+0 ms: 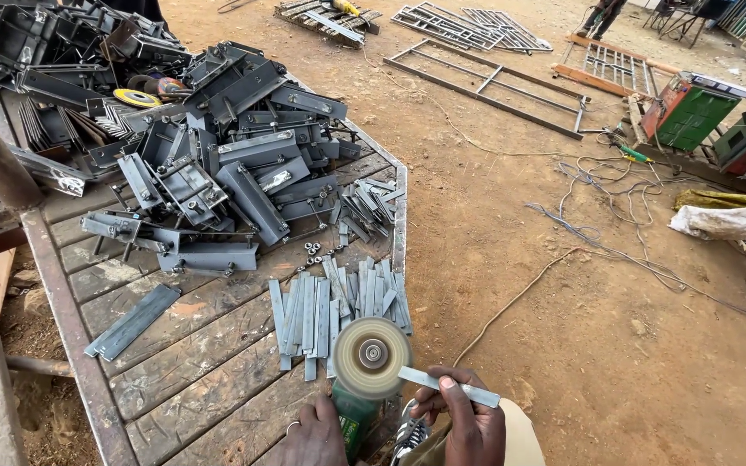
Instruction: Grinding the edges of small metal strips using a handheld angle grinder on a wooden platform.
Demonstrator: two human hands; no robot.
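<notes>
I hold a small metal strip against a spinning wheel.

My right hand (pixel 470 423) is closed around the flat grey strip (pixel 447 386), and one end of the strip touches the edge of the round wheel (pixel 372 356). My left hand (pixel 317 434) is closed on the green grinder (pixel 355 420) low on the desk (pixel 192 362). A pile of more strips (pixel 330 306) lies just behind the wheel. Dark metal brackets (pixel 218 164) are heaped farther back.

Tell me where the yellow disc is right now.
In the head view, the yellow disc lies at the upper left, on the pile of dark steel brackets covering the far end of the plank table.
</notes>
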